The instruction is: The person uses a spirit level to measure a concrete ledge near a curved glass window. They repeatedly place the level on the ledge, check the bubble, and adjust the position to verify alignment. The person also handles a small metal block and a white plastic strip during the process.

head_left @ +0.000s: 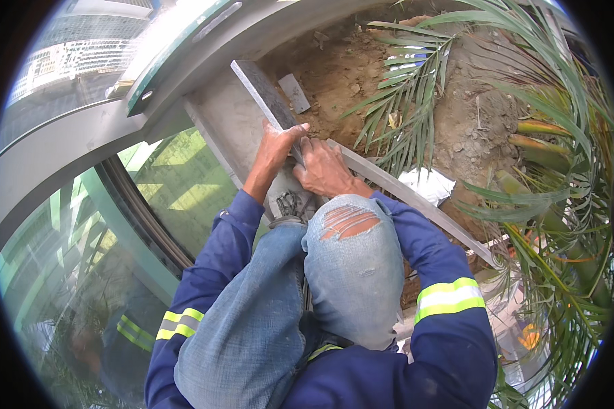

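Note:
A narrow grey stone slab stands on its edge ahead of my knees and slants away to the far left. My left hand grips its near end from the left, thumb over the top edge. On the other side of that same end, my right hand is closed with bent fingers against the slab; its fingertips are partly hidden. A longer grey stone strip runs from beside my right hand toward the near right, along the soil's edge.
Brown soil with a small grey tile piece lies beyond the slab. A white sheet or bag sits beside the strip. Palm fronds crowd the right. Glass panels and a metal frame border the left.

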Action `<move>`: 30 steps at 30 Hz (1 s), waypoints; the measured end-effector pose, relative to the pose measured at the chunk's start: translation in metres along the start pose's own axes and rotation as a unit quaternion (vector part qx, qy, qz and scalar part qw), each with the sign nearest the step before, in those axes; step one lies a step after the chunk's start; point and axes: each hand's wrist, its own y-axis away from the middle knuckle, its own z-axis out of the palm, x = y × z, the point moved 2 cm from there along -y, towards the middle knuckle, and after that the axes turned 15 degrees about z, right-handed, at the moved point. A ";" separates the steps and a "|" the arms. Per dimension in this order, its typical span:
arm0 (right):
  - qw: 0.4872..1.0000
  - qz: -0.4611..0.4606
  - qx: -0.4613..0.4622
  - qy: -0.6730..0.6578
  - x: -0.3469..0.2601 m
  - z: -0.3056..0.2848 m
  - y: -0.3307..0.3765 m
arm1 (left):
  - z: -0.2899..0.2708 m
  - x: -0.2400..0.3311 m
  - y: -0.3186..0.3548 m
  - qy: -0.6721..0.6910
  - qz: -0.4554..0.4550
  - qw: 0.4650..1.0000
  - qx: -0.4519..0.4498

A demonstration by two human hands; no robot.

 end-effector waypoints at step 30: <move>0.984 0.150 0.048 -0.088 0.027 -0.010 -0.177 | -0.013 -0.002 0.028 -0.025 -0.016 0.996 0.084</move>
